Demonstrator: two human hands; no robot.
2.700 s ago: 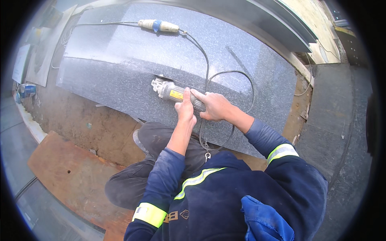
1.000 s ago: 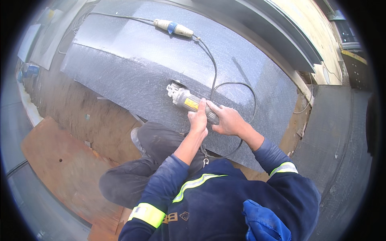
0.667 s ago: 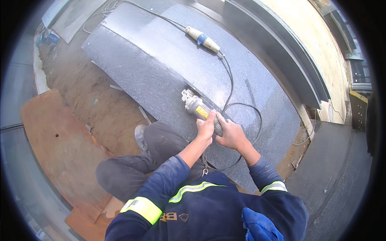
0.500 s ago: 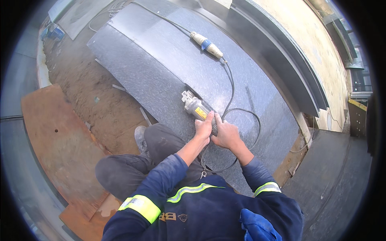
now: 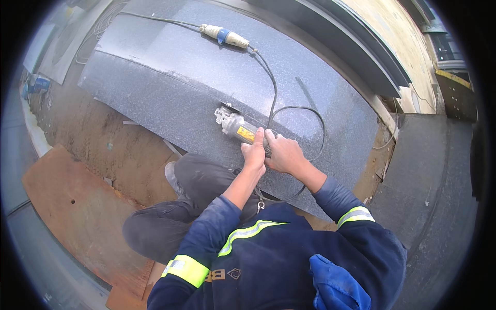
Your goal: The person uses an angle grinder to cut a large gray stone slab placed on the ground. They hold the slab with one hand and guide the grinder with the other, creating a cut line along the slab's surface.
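Note:
A grey angle grinder (image 5: 240, 128) with a whitish, dusty head and a yellow label rests low over a large grey speckled sheet (image 5: 170, 62). My left hand (image 5: 253, 152) wraps round the rear of its body, thumb on top. Close against it, my right hand (image 5: 285, 153) grips the back end. The disc shows only as a dark edge beside the head, at a thin dark line (image 5: 150, 66) running along the sheet. From the grinder a black cable (image 5: 323, 126) loops over the sheet to a white-and-blue plug connector (image 5: 223, 36).
Rusty brown plates (image 5: 77, 201) lie on the left, beside bare sandy ground (image 5: 119, 150). My bent leg (image 5: 201, 181) is near the sheet's front edge. Long dark metal profiles (image 5: 336, 39) are stacked beyond it. A dark sheet (image 5: 413, 175) covers the right side. Blue crumpled packaging (image 5: 37, 85) sits far left.
My view has turned, so the sheet, connector and grinder appear further left and higher, at a different slant. Both hands keep the same hold on the grinder.

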